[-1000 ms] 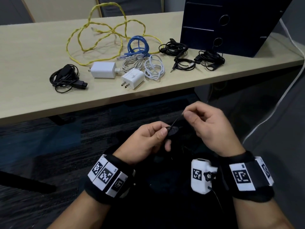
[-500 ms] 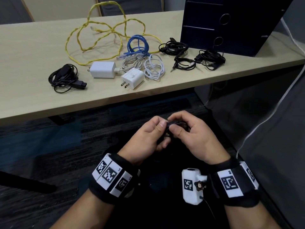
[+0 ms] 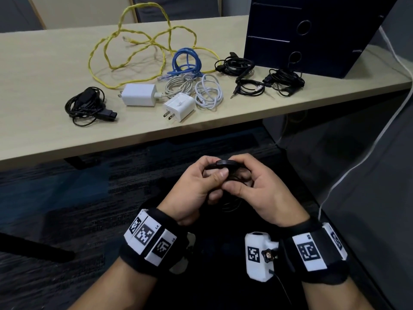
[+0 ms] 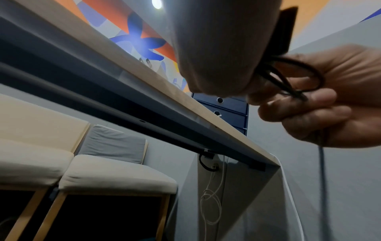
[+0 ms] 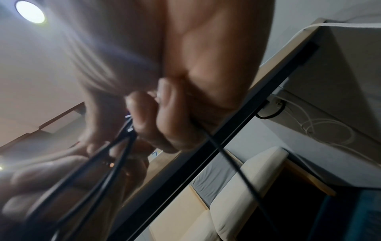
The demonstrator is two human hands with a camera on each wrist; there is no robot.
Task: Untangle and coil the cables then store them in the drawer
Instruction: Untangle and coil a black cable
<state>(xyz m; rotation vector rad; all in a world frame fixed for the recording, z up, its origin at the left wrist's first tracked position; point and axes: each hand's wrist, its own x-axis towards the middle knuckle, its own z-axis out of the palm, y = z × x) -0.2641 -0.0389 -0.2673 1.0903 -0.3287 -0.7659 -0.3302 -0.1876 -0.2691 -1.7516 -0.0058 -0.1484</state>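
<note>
Below the table's front edge, my left hand (image 3: 201, 186) and right hand (image 3: 252, 184) meet around a thin black cable (image 3: 225, 164) with a small flat black piece on top. Both hands pinch its loops; the black cable (image 4: 288, 78) loops between the fingers in the left wrist view, and strands of the black cable (image 5: 115, 156) run past my curled fingers in the right wrist view. On the table lie a yellow cable (image 3: 134, 45), a blue cable (image 3: 186, 63), white cables (image 3: 209, 92) and black bundles (image 3: 86, 106). The dark drawer unit (image 3: 312, 32) stands at the back right.
Two white chargers (image 3: 139, 95) (image 3: 178, 107) lie among the cables on the wooden table (image 3: 44, 63). More black cable bundles (image 3: 283, 82) lie by the drawer unit. A white cord (image 3: 357, 157) hangs off the table's right end. Cushioned seats (image 4: 115, 176) stand beyond the table.
My right hand, which held a strand raised and apart, has come in against the left hand. Both hands now close together on the cable's loops.
</note>
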